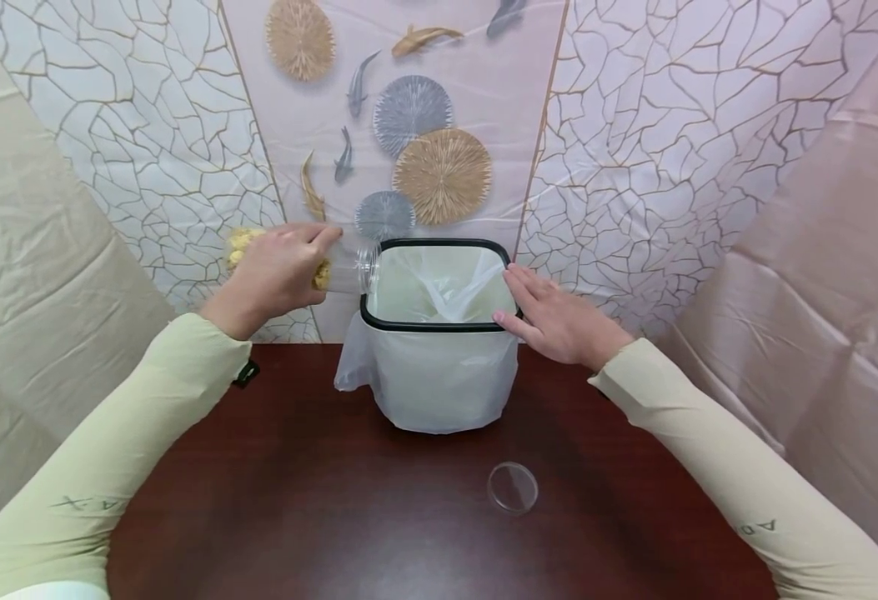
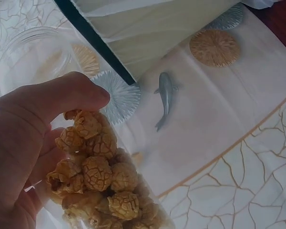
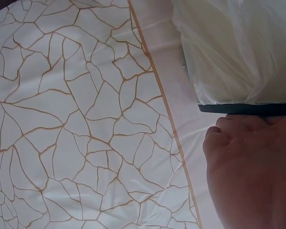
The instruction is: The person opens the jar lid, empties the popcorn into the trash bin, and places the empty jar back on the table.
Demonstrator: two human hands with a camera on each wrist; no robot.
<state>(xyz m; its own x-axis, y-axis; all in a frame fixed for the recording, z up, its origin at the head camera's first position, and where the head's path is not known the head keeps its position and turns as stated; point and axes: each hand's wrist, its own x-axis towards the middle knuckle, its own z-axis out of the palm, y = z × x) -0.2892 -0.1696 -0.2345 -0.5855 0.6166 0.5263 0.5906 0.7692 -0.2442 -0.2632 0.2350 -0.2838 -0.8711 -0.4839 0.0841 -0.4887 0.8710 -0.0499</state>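
Note:
My left hand (image 1: 281, 265) grips a clear plastic jar (image 1: 347, 268) of caramel popcorn (image 2: 102, 176). The jar lies nearly on its side, its mouth at the left rim of a white trash bin (image 1: 442, 379). Popcorn shows in the jar's base end and under the fingers, while the part near the mouth is bare. A translucent liner bag (image 1: 454, 292) covers the bin, held by a black rim (image 1: 439, 327). At the bin's right side, my right hand (image 1: 559, 318) rests its fairly straight fingers on the rim, thumb toward the front corner.
A clear round lid (image 1: 513, 487) lies on the dark red-brown table (image 1: 296, 500), in front of the bin. A loose end of the bag hangs at the bin's left. Behind stands a patterned cloth backdrop (image 1: 619, 167), with beige cloth (image 1: 821, 292) at both sides.

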